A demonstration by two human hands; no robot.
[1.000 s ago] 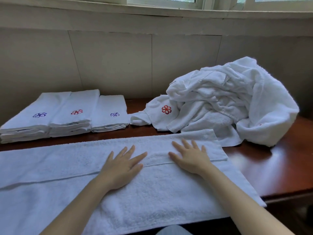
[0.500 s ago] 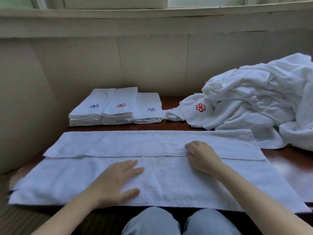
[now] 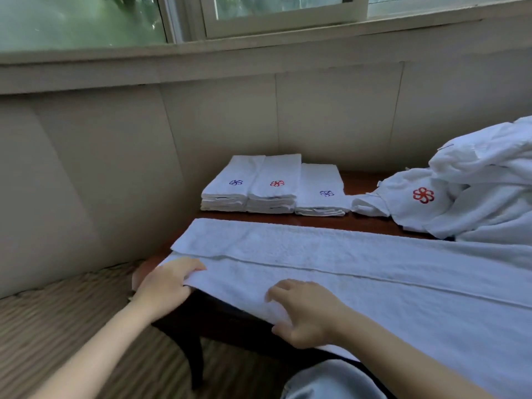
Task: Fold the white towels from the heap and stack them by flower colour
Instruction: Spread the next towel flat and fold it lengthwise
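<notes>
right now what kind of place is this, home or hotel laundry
Probably a hotel or spa linen room, though I can't be sure: identical white towels with embroidered flower logos in folded stacks, an unfolded heap, and a dark wooden table under a window.

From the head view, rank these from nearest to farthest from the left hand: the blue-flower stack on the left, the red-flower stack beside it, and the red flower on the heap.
From the left hand, which grips the spread towel's left end:
1. Blue-flower stack, far left, by the wall.
2. Red-flower stack, touching it on the right.
3. Heap's red flower, far right.
</notes>
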